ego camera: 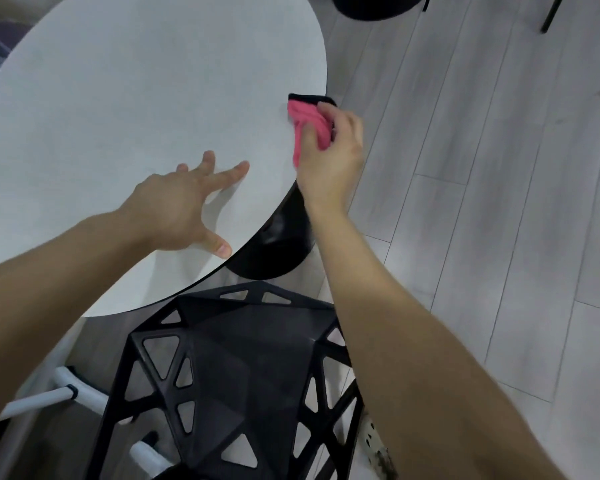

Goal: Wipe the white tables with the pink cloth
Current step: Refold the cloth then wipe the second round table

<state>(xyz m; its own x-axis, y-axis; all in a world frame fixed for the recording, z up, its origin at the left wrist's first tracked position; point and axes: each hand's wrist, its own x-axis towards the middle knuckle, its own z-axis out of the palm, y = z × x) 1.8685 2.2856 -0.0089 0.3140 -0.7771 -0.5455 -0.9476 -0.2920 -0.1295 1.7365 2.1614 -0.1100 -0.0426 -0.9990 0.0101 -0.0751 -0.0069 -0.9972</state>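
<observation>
My right grip (329, 161) is closed round the pink cloth (309, 123), bunching it in curled fingers and holding it against the right rim of the round white desk (136, 98). Just past the cloth, at the rim, a black strip (309, 98) shows; I cannot tell what it is. My left grip (177, 209) is open, fingers spread, fingertips and thumb resting on the desk top near its near edge, well apart from the cloth.

A black chair (243, 368) with triangular cut-outs stands right in front of me, between my body and the desk, and both my arms reach over it. Under the desk's rim, below my right wrist, sits the desk's black base (278, 247). White tubes (42, 400) run low on my left beside the chair. The floor (482, 168) is pale grey planks. At the far edge, a dark round shape (378, 8) and a thin black leg (551, 12) stand on it.
</observation>
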